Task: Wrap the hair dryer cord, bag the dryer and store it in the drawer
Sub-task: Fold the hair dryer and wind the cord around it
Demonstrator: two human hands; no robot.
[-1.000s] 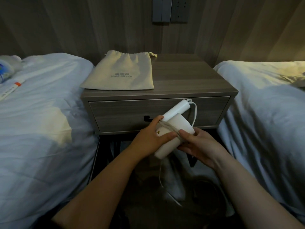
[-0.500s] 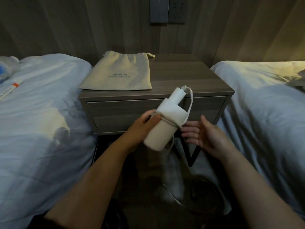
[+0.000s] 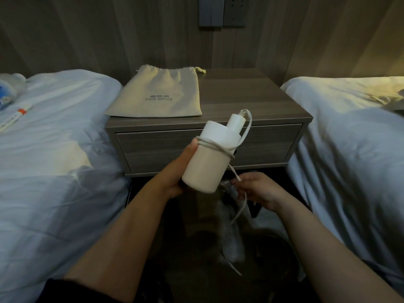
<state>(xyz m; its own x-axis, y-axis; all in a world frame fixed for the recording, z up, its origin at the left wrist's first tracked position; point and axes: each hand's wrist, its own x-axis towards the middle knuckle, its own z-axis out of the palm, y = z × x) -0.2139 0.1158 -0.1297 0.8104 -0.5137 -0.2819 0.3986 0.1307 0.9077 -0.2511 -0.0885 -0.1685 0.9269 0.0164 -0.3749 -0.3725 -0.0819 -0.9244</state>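
My left hand (image 3: 178,170) grips the white hair dryer (image 3: 209,165) by its barrel, held tilted in front of the closed drawer (image 3: 273,145) of the wooden nightstand (image 3: 251,101). The white cord (image 3: 215,147) loops around the barrel, with my thumb pressing one turn. Below the dryer, my right hand (image 3: 259,190) pinches the loose cord, and the rest hangs down toward the dark floor. A beige drawstring bag (image 3: 159,95) printed "HAIR DRYER" lies flat on the nightstand's left half.
White beds flank the nightstand: one on the left (image 3: 54,149), one on the right (image 3: 354,138). A small tube with an orange band (image 3: 15,115) lies on the left bed. Wall switches and a socket (image 3: 222,10) sit above the nightstand.
The dryer has risen and tilted more upright in my left hand. My right hand dropped below it and closed on the hanging cord, after being open beside the dryer.
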